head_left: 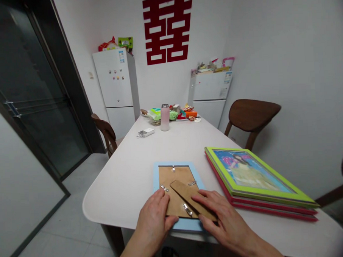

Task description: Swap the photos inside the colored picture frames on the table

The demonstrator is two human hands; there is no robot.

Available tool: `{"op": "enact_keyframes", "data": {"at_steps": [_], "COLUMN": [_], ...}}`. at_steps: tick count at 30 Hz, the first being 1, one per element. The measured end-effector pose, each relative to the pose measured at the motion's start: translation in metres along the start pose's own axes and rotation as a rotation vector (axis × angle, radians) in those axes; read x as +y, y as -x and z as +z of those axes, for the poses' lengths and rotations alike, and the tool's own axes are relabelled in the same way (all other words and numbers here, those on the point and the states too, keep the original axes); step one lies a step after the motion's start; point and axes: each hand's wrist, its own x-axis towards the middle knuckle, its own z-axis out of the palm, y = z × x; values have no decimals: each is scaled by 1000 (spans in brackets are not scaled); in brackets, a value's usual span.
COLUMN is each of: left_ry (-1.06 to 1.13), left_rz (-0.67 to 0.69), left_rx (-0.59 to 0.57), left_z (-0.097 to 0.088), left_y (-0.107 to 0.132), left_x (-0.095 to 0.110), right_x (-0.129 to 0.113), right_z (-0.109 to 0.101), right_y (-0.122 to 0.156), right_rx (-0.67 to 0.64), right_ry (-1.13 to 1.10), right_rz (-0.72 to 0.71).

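A light-blue picture frame (155, 176) lies face down near the table's front edge, its brown backing board (175, 209) facing up. Small metal clips (187, 210) sit around the board's sides. Slanting across the board is a brown easel stand (188, 194). My left hand (154, 214) grips the frame's lower left side, thumb at the bottom edge and fingers by the left clip. On the lower right, my right hand (220, 215) holds the frame, its fingers over the stand's wide end and its thumb near the bottom edge.
To the right lies a stack of larger frames, a green one (276, 192) over red ones (274, 211). Farther back on the white table (119, 183) are a pink bottle (165, 118), a small silver device (146, 133) and assorted packages (173, 115). Wooden chairs (252, 115) flank it.
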Motion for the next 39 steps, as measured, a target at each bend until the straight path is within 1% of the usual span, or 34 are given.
{"op": "enact_keyframes", "data": {"at_steps": [5,9,12,15,18,20,24,32,34,36,38,39], "left_ry": [16,18,27,29,27,31,46,72,80,87,91,93], "left_rz": [-5,-22,18,74,63,47,36,45,47,52,55,56], "left_rx": [-38,-38,-36,-51,-64,-65,-53,-55,-52,-50,-46,-44], "left_z": [-1,0,3,5,5,4,3,3,4,5,6,6], "left_y": [0,2,5,7,7,7,7,9,10,10,10,10], "left_x": [-1,0,1,2,2,3,3,1,0,-1,-2,-2], "right_x": [7,9,11,15,19,20,20,25,20,11,1,-3], "right_z": [13,10,6,7,11,13,13,15,13,10,6,5], "right_y": [4,3,-10,-29,-43,-47,-45,-39,-34,-27,-20,-17], "right_rx": [37,-8,-35,-27,-24,-34,-49,-21,11,23,-21,-53], "right_ry": [59,68,75,152,240,260,226,186,193,152,69,30], "right_rz": [-35,-41,4,89,149,153,124,134,102,-2,-132,-174]}}
